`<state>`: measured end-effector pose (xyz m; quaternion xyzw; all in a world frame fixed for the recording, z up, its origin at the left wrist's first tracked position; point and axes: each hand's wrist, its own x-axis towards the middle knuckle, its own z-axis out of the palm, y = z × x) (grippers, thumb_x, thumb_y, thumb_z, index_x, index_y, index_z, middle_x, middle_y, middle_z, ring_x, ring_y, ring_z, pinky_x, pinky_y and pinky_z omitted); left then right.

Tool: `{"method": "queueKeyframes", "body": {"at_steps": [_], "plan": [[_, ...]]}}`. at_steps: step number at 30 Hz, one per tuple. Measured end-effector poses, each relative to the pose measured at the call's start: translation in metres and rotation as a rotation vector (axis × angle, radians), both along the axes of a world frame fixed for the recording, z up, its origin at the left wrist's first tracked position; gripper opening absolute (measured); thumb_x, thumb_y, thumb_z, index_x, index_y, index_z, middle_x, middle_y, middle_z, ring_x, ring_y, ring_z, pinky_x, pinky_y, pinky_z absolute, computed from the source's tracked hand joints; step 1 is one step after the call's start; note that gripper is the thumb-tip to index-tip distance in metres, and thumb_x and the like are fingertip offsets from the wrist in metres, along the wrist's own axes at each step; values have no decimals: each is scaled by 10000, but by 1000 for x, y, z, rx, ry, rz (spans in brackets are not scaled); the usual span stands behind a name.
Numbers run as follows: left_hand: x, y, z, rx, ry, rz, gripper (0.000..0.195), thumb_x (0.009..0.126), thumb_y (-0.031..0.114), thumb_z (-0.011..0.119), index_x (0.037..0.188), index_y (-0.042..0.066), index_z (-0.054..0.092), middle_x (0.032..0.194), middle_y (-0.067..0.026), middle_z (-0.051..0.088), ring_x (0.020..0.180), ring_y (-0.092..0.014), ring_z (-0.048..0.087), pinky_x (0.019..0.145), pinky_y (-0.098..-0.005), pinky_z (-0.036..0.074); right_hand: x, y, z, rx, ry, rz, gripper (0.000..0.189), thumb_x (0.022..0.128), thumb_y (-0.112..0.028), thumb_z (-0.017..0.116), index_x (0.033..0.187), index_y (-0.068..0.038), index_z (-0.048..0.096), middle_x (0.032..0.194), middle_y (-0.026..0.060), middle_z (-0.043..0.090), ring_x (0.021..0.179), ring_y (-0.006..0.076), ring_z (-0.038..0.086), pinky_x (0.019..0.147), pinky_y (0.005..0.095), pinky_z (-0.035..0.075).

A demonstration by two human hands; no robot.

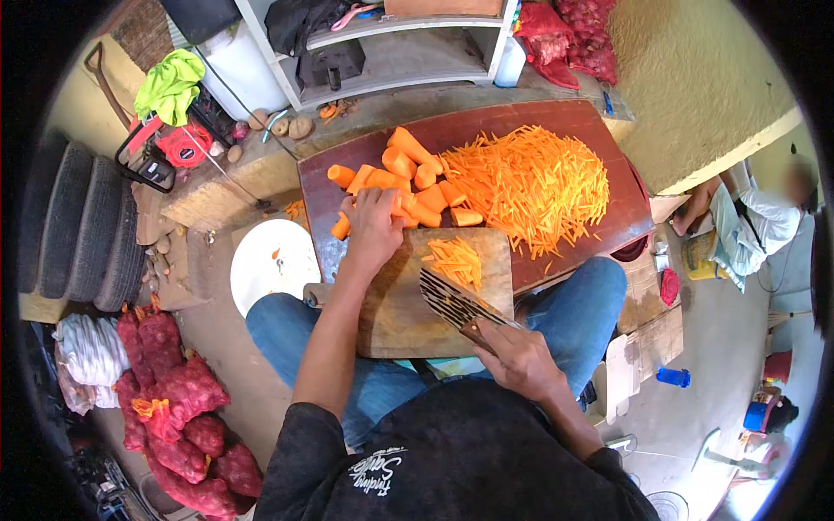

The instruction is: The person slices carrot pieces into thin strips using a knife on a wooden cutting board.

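My right hand (521, 358) grips the brown handle of a broad-bladed knife (453, 299). Its striped-looking blade rests over the wooden cutting board (397, 325), beside a small heap of carrot sticks (456, 260). My left hand (374, 225) reaches over the pile of peeled carrot pieces (397, 163) at the board's far left, its fingers on the pieces; whether it grips one is hidden by the hand. A large mound of cut carrot sticks (534, 185) lies on the dark red table (573, 120), right of the chunks.
A white round lid or basin (270, 260) sits left of the table. Red mesh sacks (189, 404) lie at lower left, near stacked tyres (98, 228). Behind the table is a grey shelf (404, 58). One seated person (762, 202) is at right, near flattened cardboard (658, 338).
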<state>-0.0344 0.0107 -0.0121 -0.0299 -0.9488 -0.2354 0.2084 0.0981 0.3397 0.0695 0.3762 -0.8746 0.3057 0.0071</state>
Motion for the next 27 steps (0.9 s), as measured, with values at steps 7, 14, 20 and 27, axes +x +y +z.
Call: {"method": "queueKeyframes", "body": {"at_steps": [7,14,20,27], "plan": [[-1,-9,11,211,152,-9,394,814,26,876,1193,43,769,1163,-143,796,1085,-346,727,1027,-474,462,3,-8,0,32,-67,35,511,904,-121,863,1371,-5,690,867,151,710,789,376,738,699,470,599],[12,-23,24,520,-128,-34,330,857,8,864,1175,-34,786,1109,-150,819,856,-217,747,760,-342,578,6,-13,5,27,-78,33,473,924,-118,852,1359,-21,695,906,161,734,806,375,749,695,469,604],[35,-34,31,812,-404,-134,291,901,-24,835,1188,-13,794,1071,-52,797,916,-128,700,802,-305,563,13,-4,2,-144,-162,-59,374,975,-122,822,1330,-41,738,1035,186,790,874,384,791,744,464,619],[108,-1,13,616,-392,-75,357,920,-50,746,1269,7,792,1044,-185,808,912,-240,786,812,-373,596,11,7,12,-169,-612,-218,372,1008,-85,784,1357,25,719,946,201,738,815,270,721,769,391,565]]}}
